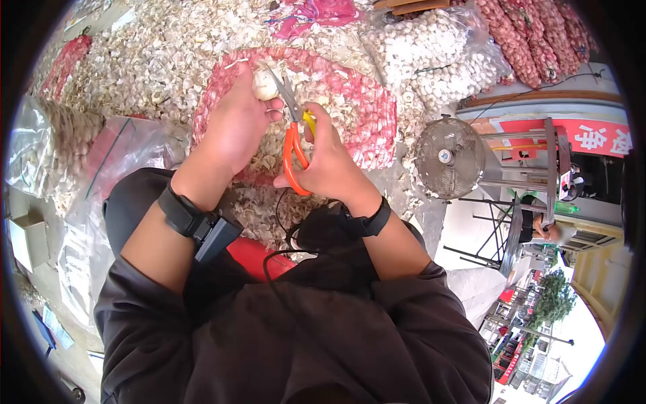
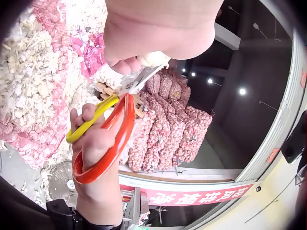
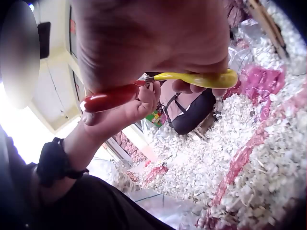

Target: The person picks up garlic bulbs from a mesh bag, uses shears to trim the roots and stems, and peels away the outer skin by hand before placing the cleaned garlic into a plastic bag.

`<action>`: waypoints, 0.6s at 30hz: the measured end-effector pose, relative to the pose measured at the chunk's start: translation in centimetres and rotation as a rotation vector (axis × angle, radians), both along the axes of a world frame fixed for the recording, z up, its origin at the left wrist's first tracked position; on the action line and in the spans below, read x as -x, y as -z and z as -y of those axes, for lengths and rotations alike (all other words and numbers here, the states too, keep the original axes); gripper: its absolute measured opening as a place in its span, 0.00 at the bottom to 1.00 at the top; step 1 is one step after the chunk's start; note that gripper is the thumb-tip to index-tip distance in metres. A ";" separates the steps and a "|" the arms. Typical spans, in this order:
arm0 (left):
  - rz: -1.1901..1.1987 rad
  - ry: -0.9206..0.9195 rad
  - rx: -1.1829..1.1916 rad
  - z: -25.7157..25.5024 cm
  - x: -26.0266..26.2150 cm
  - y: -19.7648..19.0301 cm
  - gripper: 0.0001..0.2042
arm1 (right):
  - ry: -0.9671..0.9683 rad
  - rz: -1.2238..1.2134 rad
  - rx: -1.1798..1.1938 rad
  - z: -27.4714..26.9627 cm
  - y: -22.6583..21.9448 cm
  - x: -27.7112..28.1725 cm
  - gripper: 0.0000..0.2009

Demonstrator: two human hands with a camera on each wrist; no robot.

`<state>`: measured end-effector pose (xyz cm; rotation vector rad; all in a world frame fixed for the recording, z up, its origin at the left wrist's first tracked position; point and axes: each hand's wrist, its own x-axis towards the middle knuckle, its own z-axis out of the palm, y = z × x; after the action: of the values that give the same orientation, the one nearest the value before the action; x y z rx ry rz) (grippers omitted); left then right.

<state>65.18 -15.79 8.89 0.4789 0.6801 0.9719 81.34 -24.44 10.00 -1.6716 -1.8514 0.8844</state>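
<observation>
My left hand [image 1: 235,124] grips a whitish garlic bulb [image 1: 264,86] between thumb and fingers, above a red mesh sack [image 1: 373,128] strewn with garlic skins and trimmings. In my right hand [image 1: 330,161] is a pair of scissors [image 1: 294,145] with one orange and one yellow handle. The blades stand parted, with their tips right beside the bulb. In the left wrist view, the thumb of the right hand [image 2: 98,148] passes through the orange loop and the fingers curl round the yellow handle [image 2: 91,124]. The right wrist view shows the orange handle [image 3: 112,98] under the palm.
Loose garlic skins [image 1: 155,64] cover the floor ahead. A clear bag of white garlic bulbs [image 1: 431,60] lies at the far right, near red mesh sacks of garlic [image 1: 525,40]. To the right stands a round fan [image 1: 449,158]. Clear plastic bags [image 1: 101,155] lie at the left.
</observation>
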 end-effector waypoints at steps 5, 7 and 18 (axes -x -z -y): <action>-0.201 -0.045 -0.118 0.0 0.1 0.8 0.22 | -0.028 0.106 -0.082 -0.3 -0.5 -0.3 0.53; -0.333 -0.042 -0.164 0.2 -0.2 0.3 0.22 | -0.009 0.108 -0.050 -0.4 -1.0 -0.2 0.47; -0.120 0.007 -0.200 -0.5 -1.7 1.9 0.16 | 0.528 -0.730 0.117 -2.8 2.8 -1.9 0.18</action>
<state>66.93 -15.27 7.02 0.7196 0.6911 1.0150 83.20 -21.64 7.15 -1.5018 -0.8407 1.1646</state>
